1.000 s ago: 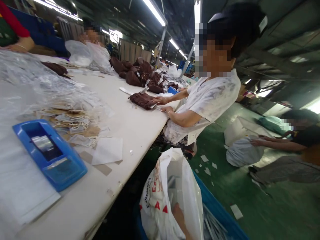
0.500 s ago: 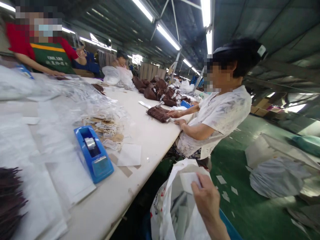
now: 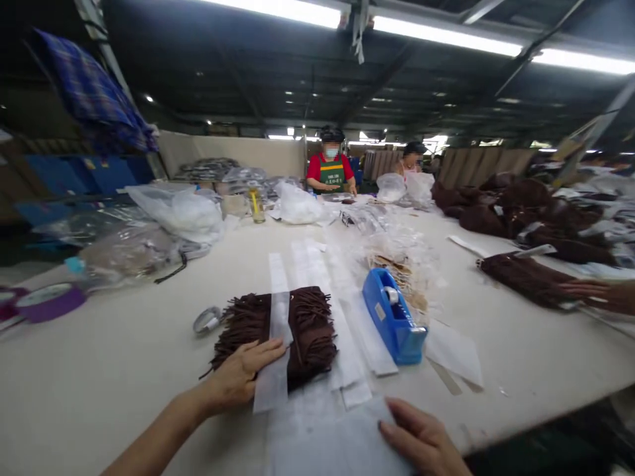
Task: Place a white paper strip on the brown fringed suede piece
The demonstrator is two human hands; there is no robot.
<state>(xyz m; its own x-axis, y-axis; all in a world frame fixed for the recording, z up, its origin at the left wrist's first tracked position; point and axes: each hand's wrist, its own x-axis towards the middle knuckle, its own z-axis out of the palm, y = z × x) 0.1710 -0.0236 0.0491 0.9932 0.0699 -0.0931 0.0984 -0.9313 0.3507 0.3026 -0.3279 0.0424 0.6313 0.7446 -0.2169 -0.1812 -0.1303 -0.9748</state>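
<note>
On the table, my left hand lies flat with fingers stretched out, pressing a translucent white paper strip against a dark brown fringed bag. The strip runs across the bag's middle, and its near end hangs past the bag's lower edge. My right hand is closed on the right edge of a white translucent sheet near the table's front, thumb and fingers gripping it. Stacked white paper strips lie under and beside the bag. A blue tape dispenser stands to the right.
Left of the bag lie a clear tape roll and a purple tape roll. Plastic bags are heaped at the back left. At right, a co-worker's hand touches another brown fringed bag. Another person stands across the table.
The view has swung left from the white waste bag to the table. My right hand has moved from above that bag, where it held a white piece, to the sheet. My left hand has appeared.
</note>
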